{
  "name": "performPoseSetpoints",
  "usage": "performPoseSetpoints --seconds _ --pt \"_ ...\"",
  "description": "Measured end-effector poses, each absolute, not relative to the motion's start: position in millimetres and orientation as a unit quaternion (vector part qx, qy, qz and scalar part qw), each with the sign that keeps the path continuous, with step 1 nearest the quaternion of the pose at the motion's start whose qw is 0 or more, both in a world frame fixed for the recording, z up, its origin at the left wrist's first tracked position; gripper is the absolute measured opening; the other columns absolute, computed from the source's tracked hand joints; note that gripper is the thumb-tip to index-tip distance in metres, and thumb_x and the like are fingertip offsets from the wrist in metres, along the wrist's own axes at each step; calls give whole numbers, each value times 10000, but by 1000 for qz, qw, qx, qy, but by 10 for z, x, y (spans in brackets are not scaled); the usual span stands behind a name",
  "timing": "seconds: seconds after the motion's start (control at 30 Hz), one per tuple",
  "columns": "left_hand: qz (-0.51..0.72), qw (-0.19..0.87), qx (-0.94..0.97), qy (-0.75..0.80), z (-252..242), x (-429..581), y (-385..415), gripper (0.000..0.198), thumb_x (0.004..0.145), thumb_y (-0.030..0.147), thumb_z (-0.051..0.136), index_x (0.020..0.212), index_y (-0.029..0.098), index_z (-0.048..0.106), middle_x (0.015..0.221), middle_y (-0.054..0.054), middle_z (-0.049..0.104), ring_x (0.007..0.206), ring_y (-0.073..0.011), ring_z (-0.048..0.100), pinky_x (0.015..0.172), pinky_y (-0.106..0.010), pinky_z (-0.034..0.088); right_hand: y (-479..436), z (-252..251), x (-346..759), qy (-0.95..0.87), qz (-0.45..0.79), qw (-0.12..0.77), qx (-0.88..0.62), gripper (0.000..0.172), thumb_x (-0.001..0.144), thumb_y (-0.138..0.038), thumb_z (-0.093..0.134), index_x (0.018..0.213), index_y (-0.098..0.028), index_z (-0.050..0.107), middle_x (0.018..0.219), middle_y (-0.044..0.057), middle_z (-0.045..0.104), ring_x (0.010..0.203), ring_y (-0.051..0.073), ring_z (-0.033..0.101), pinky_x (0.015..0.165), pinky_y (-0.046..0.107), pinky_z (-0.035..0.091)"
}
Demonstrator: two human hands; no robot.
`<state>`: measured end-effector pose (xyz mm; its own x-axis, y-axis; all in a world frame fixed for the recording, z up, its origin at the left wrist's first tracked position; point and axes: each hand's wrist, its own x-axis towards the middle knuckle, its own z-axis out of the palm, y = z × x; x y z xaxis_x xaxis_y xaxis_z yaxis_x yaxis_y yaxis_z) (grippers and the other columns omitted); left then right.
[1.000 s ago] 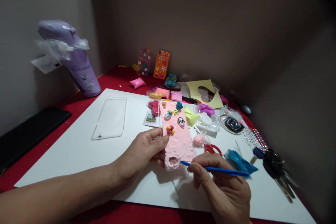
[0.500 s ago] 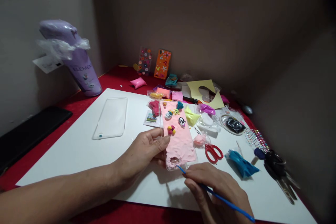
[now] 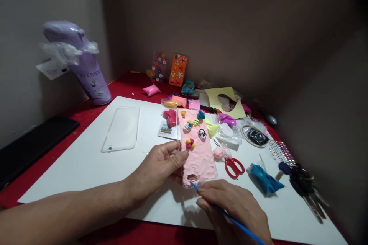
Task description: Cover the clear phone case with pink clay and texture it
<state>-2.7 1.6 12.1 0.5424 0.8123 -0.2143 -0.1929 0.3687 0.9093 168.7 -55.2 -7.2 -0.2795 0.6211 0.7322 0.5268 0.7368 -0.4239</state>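
A clear phone case (image 3: 198, 157) is covered in pink clay and carries several small clay figures toward its far end, among them a black-and-white striped one and a flower. My left hand (image 3: 163, 162) grips its left edge, thumb on the clay, the other fingers partly hidden behind. Pinched in my right hand (image 3: 230, 203) is a thin blue modelling tool (image 3: 238, 225). Its tip touches the clay by the camera opening at the near end of the case.
A second clear case (image 3: 122, 128) lies on the white board (image 3: 86, 176). Red-handled scissors (image 3: 235, 167), a blue clay packet (image 3: 265, 179) and keys (image 3: 307, 191) are on the right. Behind are clay packets, a yellow cutout sheet (image 3: 238, 109) and an orange case (image 3: 178, 69); a purple bottle (image 3: 92, 72) stands left.
The pink case has shifted slightly right and turned a little in my left hand. My right hand and the tool have moved slightly left, the tip along the camera opening's edge.
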Motion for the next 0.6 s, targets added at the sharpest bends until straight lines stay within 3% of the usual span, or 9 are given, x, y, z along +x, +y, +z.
performPoseSetpoints --seconds 0.13,0.6 --pt "336 752 452 343 117 -26 18 257 813 359 590 730 168 440 637 30 523 576 -111 535 618 -294 442 -538 -148 1674 -786 22 519 -336 59 803 -153 578 828 -145 631 683 26 684 593 106 649 514 183 497" --pt "336 762 439 337 132 -20 2 240 788 350 620 728 165 480 607 43 500 559 -100 508 613 -278 432 -544 -126 1677 -792 19 506 -340 77 794 -137 574 854 -150 621 689 37 683 596 126 658 493 198 499"
